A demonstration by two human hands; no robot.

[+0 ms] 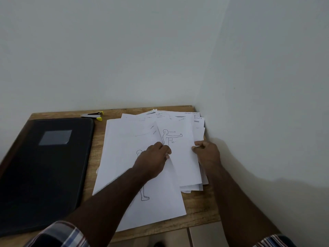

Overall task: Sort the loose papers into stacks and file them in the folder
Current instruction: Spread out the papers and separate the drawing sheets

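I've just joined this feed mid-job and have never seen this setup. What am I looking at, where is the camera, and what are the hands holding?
There is no machine here: a person works with two bare hands. The single picture comes from a camera on the person's head, looking forward and down.

On the wooden table lies a closed black folder at the left, with a small yellow and black stapler behind it. To the right is a spread of loose papers, some printed with outline figures of a body.

The left hand pinches the edge of one sheet; the right hand has its grip on that sheet's opposite edge. Nothing is filed yet.
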